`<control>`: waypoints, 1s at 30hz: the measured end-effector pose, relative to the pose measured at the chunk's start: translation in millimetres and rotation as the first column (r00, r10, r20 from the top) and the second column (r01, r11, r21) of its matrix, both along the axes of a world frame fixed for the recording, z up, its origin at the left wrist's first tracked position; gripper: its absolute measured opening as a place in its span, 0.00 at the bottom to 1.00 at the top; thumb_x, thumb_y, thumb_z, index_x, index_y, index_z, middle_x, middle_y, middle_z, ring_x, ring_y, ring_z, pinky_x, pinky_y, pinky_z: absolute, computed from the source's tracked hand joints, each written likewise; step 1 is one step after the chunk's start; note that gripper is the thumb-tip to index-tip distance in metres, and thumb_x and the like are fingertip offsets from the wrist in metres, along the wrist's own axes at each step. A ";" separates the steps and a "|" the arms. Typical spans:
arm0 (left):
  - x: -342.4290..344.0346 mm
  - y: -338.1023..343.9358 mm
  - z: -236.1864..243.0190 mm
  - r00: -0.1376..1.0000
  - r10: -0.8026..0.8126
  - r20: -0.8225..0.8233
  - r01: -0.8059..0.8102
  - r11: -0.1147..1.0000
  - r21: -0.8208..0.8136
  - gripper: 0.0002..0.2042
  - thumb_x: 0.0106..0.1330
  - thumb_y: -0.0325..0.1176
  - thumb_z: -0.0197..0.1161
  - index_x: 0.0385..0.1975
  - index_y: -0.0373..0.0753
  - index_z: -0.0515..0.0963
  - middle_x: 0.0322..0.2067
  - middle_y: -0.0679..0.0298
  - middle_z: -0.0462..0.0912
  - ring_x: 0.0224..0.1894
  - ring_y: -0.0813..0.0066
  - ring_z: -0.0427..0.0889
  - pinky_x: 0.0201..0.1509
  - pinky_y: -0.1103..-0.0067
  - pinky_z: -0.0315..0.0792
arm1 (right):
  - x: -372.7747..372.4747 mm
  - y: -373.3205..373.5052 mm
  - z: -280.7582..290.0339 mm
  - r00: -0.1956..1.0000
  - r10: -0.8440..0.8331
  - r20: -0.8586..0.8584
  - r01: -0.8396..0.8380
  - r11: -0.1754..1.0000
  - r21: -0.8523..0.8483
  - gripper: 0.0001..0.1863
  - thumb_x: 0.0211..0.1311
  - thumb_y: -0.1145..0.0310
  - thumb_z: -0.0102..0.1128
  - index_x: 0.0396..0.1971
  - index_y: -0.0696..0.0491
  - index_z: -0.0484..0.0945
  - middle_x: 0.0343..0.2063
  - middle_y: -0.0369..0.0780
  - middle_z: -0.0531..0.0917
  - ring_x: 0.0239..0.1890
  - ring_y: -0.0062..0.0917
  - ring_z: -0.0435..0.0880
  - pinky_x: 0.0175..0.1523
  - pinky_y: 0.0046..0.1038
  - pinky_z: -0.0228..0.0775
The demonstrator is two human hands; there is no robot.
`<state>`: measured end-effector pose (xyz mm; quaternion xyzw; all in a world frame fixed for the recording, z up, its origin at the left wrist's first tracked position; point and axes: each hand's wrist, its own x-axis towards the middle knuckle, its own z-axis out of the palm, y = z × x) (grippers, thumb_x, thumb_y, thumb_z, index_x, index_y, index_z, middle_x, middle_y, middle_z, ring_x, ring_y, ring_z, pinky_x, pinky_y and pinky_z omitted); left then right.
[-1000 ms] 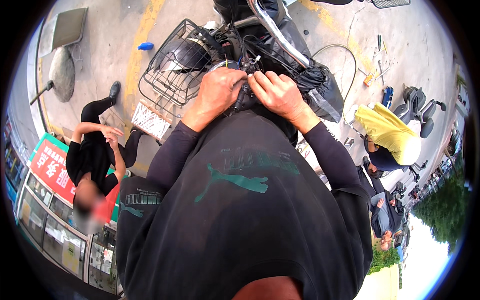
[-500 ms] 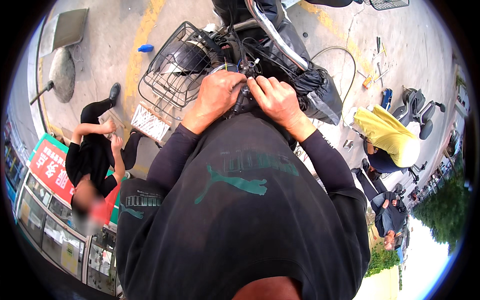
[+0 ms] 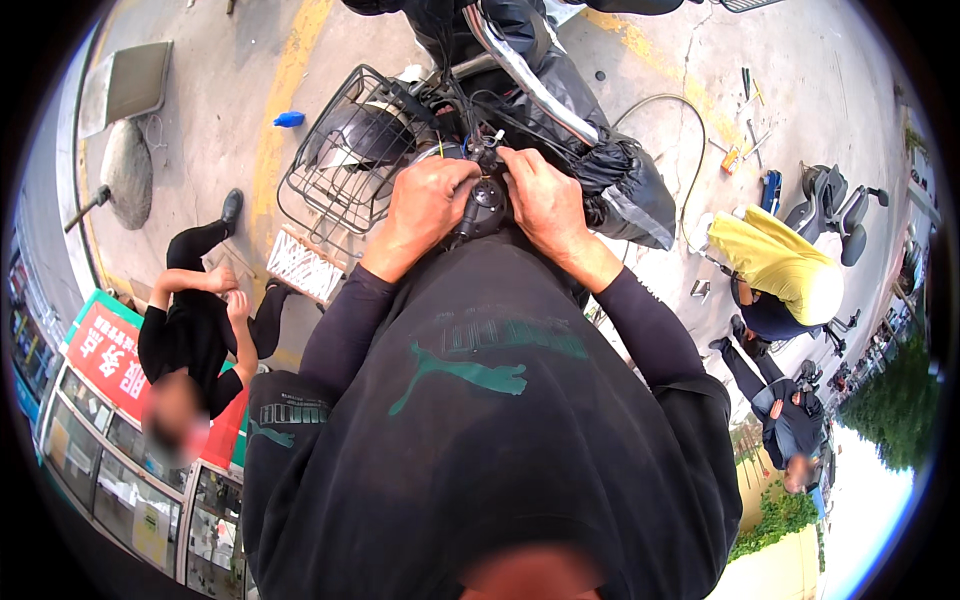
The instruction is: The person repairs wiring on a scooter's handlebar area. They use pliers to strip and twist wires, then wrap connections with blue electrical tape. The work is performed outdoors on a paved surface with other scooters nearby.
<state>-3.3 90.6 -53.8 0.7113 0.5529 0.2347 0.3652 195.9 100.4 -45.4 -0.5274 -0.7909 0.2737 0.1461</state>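
Both hands are at the stripped front end of a two-wheeled vehicle, among loose wires [image 3: 487, 152] and dark fittings. My left hand [image 3: 430, 205] is closed, its fingertips bent in at the left side of a round black part [image 3: 487, 198]. On the other side my right hand [image 3: 548, 200] pinches with thumb and forefinger near the wire ends. Whatever lies between the fingers of either hand is too small or hidden to name. Just left of the left hand is a black wire basket [image 3: 345, 165] holding a dark rounded object [image 3: 372, 133].
A curved metal bar [image 3: 530, 80] and black padded cover [image 3: 630, 195] lie ahead right. One person in black [image 3: 195, 320] sits at left; a person in yellow [image 3: 775, 260] bends over at right, near scattered tools [image 3: 745, 150]. A blue bottle [image 3: 289, 119] lies on the ground.
My hands have moved apart, from nearly touching to either side of the round black part, which now shows between them. The view has shifted slightly.
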 end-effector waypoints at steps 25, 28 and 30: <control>2.0 -15.1 17.9 0.982 0.186 -0.023 -0.188 0.970 -0.156 0.04 0.60 0.27 0.68 0.34 0.36 0.85 0.33 0.56 0.85 0.38 0.55 0.84 0.44 0.65 0.77 | -22.0 -17.9 -14.7 0.755 -0.570 -0.326 0.117 0.606 -0.787 0.07 0.70 0.69 0.60 0.35 0.58 0.79 0.27 0.40 0.84 0.23 0.27 0.84 0.24 0.28 0.71; 1.0 -20.9 13.4 0.986 0.165 -0.025 -0.167 0.977 -0.129 0.05 0.60 0.27 0.67 0.34 0.36 0.85 0.33 0.57 0.86 0.39 0.55 0.84 0.44 0.66 0.77 | -12.9 1.2 -8.2 0.481 -0.876 0.011 -0.333 -0.195 -0.923 0.13 0.74 0.63 0.54 0.33 0.57 0.79 0.25 0.33 0.79 0.17 0.17 0.77 0.18 0.16 0.60; 0.4 -21.4 12.6 0.985 0.170 -0.026 -0.172 0.976 -0.134 0.05 0.59 0.26 0.67 0.34 0.37 0.86 0.32 0.57 0.85 0.39 0.56 0.84 0.44 0.66 0.77 | -11.5 4.7 -4.4 0.552 -0.834 0.006 -0.292 -0.200 -0.935 0.16 0.76 0.60 0.52 0.34 0.57 0.80 0.26 0.34 0.81 0.18 0.17 0.79 0.18 0.17 0.60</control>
